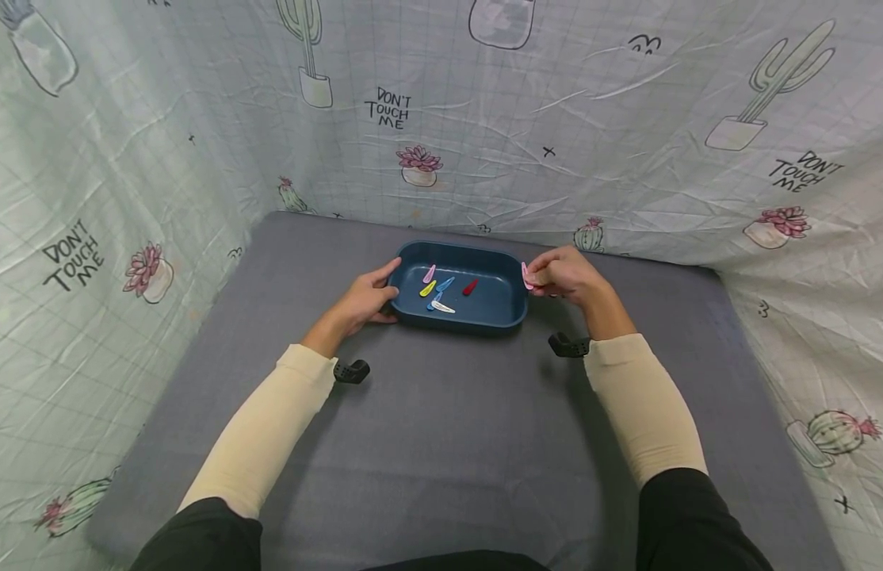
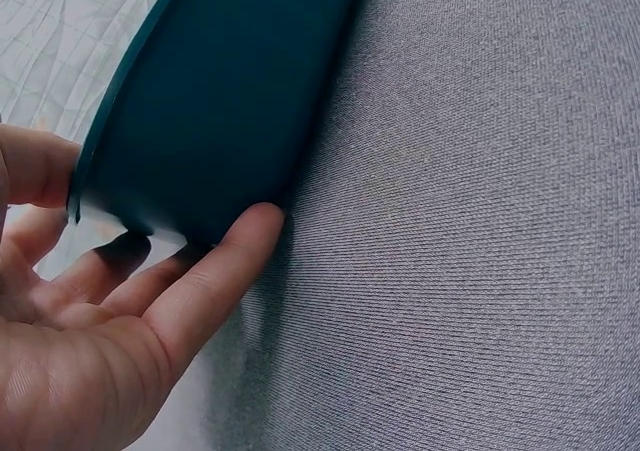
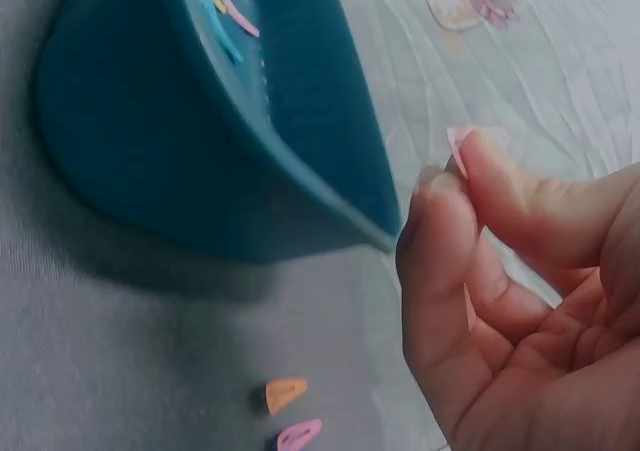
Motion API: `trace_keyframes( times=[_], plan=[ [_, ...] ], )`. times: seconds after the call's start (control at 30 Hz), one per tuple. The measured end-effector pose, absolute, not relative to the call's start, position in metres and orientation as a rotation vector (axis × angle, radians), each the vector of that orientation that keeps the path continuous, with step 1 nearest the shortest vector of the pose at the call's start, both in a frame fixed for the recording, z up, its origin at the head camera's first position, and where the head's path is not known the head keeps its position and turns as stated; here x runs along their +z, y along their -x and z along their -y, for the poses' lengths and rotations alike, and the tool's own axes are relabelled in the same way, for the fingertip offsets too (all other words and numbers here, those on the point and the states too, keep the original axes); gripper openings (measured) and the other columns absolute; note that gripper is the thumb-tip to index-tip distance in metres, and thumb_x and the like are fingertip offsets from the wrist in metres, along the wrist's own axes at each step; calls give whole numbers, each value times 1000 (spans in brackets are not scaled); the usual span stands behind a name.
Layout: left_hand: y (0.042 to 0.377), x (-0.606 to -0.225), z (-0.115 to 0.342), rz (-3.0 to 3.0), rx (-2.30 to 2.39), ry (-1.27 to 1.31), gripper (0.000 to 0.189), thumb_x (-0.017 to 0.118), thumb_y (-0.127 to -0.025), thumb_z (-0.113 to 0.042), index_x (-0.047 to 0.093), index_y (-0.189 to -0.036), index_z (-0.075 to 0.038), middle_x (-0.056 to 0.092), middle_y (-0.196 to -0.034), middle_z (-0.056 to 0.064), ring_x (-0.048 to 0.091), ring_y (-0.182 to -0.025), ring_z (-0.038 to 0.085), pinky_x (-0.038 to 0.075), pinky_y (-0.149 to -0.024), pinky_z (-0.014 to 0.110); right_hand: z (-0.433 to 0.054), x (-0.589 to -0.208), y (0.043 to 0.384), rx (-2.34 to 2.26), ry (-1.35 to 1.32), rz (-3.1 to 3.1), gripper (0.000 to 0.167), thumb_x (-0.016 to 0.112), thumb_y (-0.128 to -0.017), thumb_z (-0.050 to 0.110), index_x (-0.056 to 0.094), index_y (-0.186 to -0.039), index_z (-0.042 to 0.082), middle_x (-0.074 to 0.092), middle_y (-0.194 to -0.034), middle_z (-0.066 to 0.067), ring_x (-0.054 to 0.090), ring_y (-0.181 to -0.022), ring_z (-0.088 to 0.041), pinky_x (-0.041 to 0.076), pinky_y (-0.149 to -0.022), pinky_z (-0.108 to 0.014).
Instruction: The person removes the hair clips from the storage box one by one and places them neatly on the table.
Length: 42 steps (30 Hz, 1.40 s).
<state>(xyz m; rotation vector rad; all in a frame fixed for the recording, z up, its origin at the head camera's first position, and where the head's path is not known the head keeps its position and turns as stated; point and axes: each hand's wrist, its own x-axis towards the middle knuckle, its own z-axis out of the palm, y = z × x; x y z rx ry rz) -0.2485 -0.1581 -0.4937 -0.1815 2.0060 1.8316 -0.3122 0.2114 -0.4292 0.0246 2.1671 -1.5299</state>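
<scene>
A dark blue tray (image 1: 456, 321) sits on the grey table, with several snap hair clips inside: pink (image 1: 430, 274), yellow (image 1: 428, 289), red (image 1: 470, 287), white (image 1: 443, 307) and blue (image 1: 445, 283). My left hand (image 1: 363, 301) grips the tray's left end, its fingers spread along the outer wall (image 2: 190, 171). Just beyond the opposite end, my right hand (image 1: 568, 274) pinches a pink hair clip (image 1: 526, 276) between thumb and fingertips. In the right wrist view only a bit of that clip (image 3: 458, 146) shows past the thumb.
An orange hair clip (image 3: 284, 394) and a pink one (image 3: 298, 435) lie on the table by the tray, below the right hand in its wrist view. Patterned cloth (image 1: 484, 143) hangs behind and at both sides of the table (image 1: 456, 444).
</scene>
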Motion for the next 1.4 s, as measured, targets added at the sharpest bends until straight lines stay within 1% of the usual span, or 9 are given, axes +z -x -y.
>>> trace_keyframes(
  times=[0.13, 0.37, 0.57, 0.8, 0.87, 0.97, 1.07, 1.2, 1.4],
  plan=[
    [249, -495, 158, -2013, 1834, 182, 69, 47, -108, -9, 24, -166, -39, 18, -176, 7, 47, -147, 36, 54, -101, 63, -221, -431, 316, -1542, -51, -2149, 10, 71, -95, -2, 73, -103, -7, 71, -75, -1, 69, -63, -10, 59, -60, -23],
    [249, -495, 158, -2016, 1831, 171, 70, 47, -107, -9, 23, -166, -38, 18, -176, 8, 46, -147, 38, 54, -100, 63, -237, -435, 321, -1560, -85, -2144, 6, 71, -97, 3, 74, -101, 0, 75, -76, -2, 66, -64, -16, 50, -58, -31],
    [249, -494, 159, -2006, 1835, 156, 69, 47, -108, -9, 22, -167, -36, 17, -176, 9, 45, -148, 39, 53, -102, 64, -244, -435, 322, -1601, -141, -2109, 8, 70, -97, 1, 76, -99, 6, 75, -82, 0, 69, -70, -14, 60, -67, -27],
    [248, -493, 158, -2009, 1826, 172, 69, 47, -108, -9, 23, -166, -39, 18, -176, 7, 45, -148, 38, 54, -102, 63, -250, -437, 324, -1588, -128, -2131, 19, 69, -97, 1, 70, -116, -4, 72, -84, 0, 72, -73, -14, 63, -71, -26],
    [249, -493, 158, -2007, 1825, 175, 69, 47, -108, -9, 23, -166, -40, 18, -176, 7, 45, -148, 38, 54, -102, 63, -251, -438, 325, -1590, -135, -2149, 16, 69, -97, 1, 70, -113, -2, 71, -85, 0, 73, -73, -13, 63, -70, -25],
    [249, -493, 159, -2004, 1830, 171, 69, 47, -108, -9, 23, -166, -39, 17, -176, 7, 44, -149, 38, 53, -103, 63, -253, -440, 326, -1628, -162, -2162, 8, 70, -96, -1, 74, -100, 5, 69, -86, -1, 72, -72, -12, 63, -67, -22],
    [250, -493, 159, -2006, 1836, 162, 69, 47, -108, -8, 23, -166, -39, 17, -176, 7, 43, -150, 38, 52, -104, 64, -255, -440, 328, -1664, -192, -2165, 12, 70, -95, -3, 76, -93, 8, 69, -84, -1, 72, -72, -11, 62, -66, -21],
    [250, -493, 159, -2016, 1829, 160, 69, 46, -108, -8, 23, -166, -39, 18, -176, 8, 44, -149, 38, 53, -103, 63, -258, -440, 329, -1699, -218, -2135, 16, 69, -95, -6, 77, -90, 7, 70, -81, -1, 72, -71, -10, 62, -66, -21],
    [249, -493, 157, -2028, 1814, 174, 69, 46, -108, -9, 23, -166, -39, 18, -176, 9, 47, -147, 38, 56, -100, 61, -263, -439, 328, -1720, -240, -2112, 13, 69, -94, -8, 77, -93, 2, 72, -79, -3, 73, -68, -11, 63, -64, -22]
  ],
)
